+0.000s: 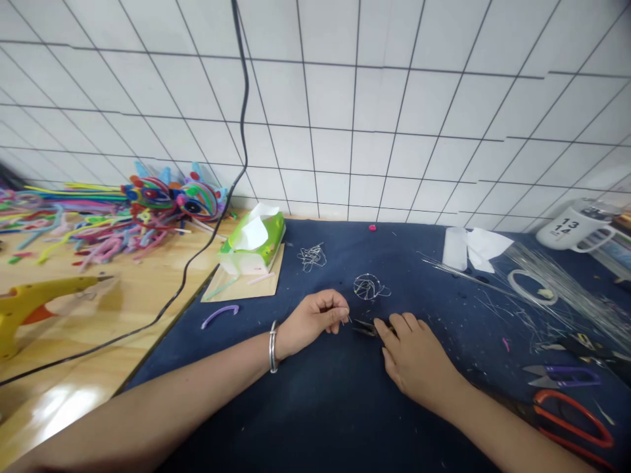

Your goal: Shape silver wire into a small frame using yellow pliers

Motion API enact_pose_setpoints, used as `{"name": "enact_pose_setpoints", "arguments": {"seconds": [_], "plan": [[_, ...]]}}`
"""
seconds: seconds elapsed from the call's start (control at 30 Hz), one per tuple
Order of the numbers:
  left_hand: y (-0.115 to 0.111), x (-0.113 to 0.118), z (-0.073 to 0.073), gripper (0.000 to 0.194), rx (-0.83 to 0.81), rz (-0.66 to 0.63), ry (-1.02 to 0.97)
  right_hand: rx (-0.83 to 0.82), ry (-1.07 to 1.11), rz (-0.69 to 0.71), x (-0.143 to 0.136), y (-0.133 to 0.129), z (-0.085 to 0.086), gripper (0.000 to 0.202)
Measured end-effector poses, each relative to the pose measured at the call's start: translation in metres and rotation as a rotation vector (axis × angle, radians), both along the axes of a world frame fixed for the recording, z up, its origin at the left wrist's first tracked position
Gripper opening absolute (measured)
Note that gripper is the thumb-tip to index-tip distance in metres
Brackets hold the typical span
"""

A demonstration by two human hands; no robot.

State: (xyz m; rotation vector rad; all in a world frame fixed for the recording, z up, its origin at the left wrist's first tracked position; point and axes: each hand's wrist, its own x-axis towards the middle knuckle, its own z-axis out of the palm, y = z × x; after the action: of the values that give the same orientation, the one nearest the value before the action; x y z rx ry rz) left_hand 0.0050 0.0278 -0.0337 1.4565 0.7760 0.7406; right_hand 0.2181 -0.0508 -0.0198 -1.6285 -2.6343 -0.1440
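My left hand [315, 320], with a silver bangle at the wrist, pinches a short, thin piece of wire [350, 319] between thumb and fingertips. To its right, my right hand [414, 355] is closed around a pair of pliers [365, 328]; their dark jaws point left toward the wire, and the handles are mostly hidden under the palm. Whether the jaws touch the wire I cannot tell. Just beyond both hands lies a round, open frame of bent wire [367, 287] on the dark blue cloth [315, 407]. Farther back is a loose tangle of wire pieces [312, 257].
Left, a green tissue pack [254, 240] stands near a purple curved strip [219, 315], a yellow glue gun [44, 302] and colourful pipe cleaners [108, 236]. Right are straight wires [566, 276], purple snips [566, 376], orange-handled scissors [574, 420] and a white mug [574, 226]. A black cord [197, 253] crosses the left side.
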Motion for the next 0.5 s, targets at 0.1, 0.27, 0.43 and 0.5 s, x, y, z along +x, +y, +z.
{"name": "enact_pose_setpoints", "arguments": {"seconds": [0.1,0.27,0.43,0.5], "plan": [[-0.0001,-0.0005,-0.0002,0.019,0.001,-0.011,0.011,0.001,0.001,-0.005,-0.0002,-0.0002,-0.0003,0.041],[-0.0004,-0.0006,0.0000,0.019,0.024,-0.008,0.019,0.016,0.002,0.001,0.0000,-0.0005,-0.0010,0.042],[-0.0016,-0.0011,0.0013,0.019,0.015,-0.020,0.007,0.020,0.016,-0.014,-0.0011,-0.0009,0.0004,0.041],[-0.0015,-0.0013,0.0015,0.018,0.016,-0.024,0.010,0.014,0.021,-0.017,-0.0018,-0.0012,0.0006,0.041]]}}
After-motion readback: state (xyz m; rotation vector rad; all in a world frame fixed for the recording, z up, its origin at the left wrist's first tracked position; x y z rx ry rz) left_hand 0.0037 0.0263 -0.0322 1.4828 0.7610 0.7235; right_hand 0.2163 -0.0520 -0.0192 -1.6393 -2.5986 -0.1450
